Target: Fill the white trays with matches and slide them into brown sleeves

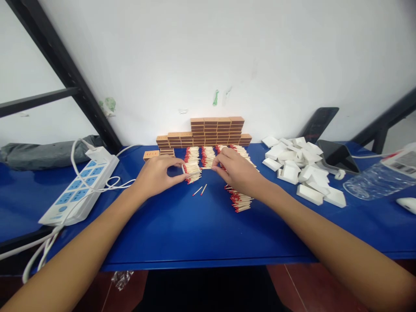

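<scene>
On the blue worktop [182,234], the left hand [156,174] pinches a bundle of matches [192,171] between thumb and fingers; its sticks run left to right, red heads leftward. The right hand [238,171], fingers curled nearly closed, touches a neighbouring row of matches [208,156]. Two loose matches [200,190] lie just in front, angled toward the wall.

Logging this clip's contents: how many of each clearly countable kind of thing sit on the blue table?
Loose matches lying apart from the piles: 2
Power strips: 1
Plastic bottles lying down: 1
Single matchbox set apart from the stack: 1
Total: 5
The piled matches and white trays are too many to count.
</scene>
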{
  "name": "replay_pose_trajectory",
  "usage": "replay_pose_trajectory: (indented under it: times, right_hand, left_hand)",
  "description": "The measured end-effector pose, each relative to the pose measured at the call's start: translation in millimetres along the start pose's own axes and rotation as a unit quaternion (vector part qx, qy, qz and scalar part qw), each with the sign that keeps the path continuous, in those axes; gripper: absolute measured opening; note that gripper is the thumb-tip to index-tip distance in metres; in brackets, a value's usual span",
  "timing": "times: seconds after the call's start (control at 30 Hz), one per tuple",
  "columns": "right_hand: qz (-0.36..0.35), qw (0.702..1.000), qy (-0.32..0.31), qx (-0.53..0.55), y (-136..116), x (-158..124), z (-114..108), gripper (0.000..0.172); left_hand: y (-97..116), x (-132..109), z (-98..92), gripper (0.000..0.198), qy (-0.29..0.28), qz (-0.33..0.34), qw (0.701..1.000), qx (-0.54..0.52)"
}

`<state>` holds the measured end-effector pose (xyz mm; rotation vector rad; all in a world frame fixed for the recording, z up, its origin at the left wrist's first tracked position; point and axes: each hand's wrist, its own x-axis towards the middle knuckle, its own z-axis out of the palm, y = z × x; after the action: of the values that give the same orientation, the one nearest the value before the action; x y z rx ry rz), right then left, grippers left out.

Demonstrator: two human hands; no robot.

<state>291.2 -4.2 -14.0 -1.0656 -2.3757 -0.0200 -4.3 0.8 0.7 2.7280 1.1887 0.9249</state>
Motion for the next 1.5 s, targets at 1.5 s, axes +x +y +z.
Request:
replay_pose_trajectory:
  times: [1.5]
  right_hand:
    - [-0.022,0.998,0.016,0.058,-26.5,-0.6,-0.7,0.01]
  left_hand:
    - [24.7,-3.9,7.0,0.031,-0.003,0.032,0.999,-0.039]
